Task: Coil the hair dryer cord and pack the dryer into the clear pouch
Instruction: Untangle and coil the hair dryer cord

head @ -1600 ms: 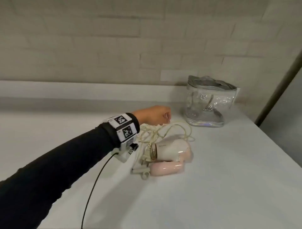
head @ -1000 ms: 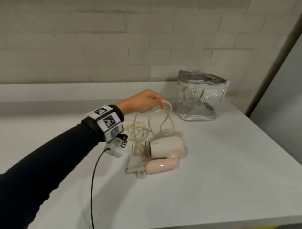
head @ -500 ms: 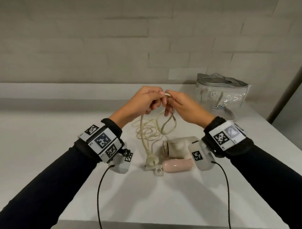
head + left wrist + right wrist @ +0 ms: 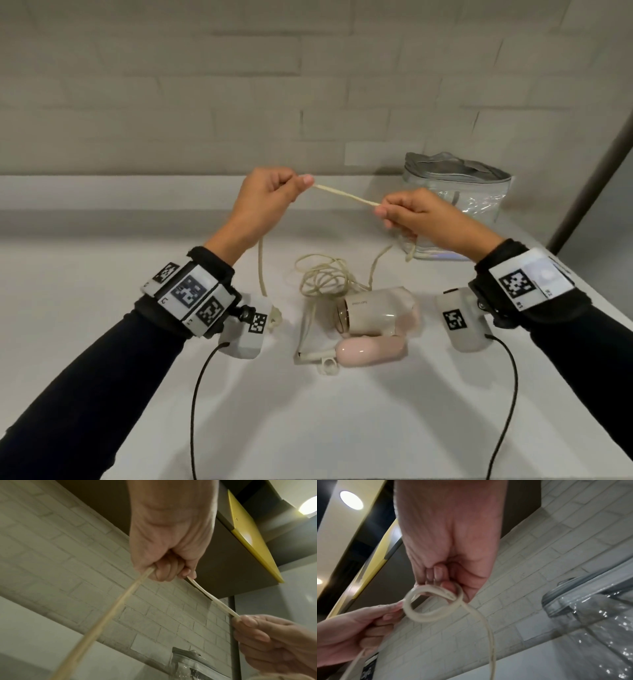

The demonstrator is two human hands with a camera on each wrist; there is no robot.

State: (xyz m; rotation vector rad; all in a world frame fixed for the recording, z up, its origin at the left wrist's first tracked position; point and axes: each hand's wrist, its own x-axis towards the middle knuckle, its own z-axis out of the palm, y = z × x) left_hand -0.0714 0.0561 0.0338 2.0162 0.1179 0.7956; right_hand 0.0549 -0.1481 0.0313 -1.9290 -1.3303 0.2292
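Cord (image 4: 346, 196), judged light, limp and tangle-prone, is pinched taut above the desk (image 4: 342, 428) between left hand (image 4: 265, 200) and right hand (image 4: 419, 219), while the dryer (image 4: 375, 317) lies mid-desk, best taken by its handle.

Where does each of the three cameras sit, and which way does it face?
Head: worn on the head, looking forward and down at the table, hair dryer and clear pouch; both sleeved forearms show.
Left wrist: under the left hand, looking up along it at the brick wall; the right hand shows too.
Right wrist: under the right hand, looking up at the wall and pouch; left fingers show.
Shared: all three show the cord pinched by both hands.
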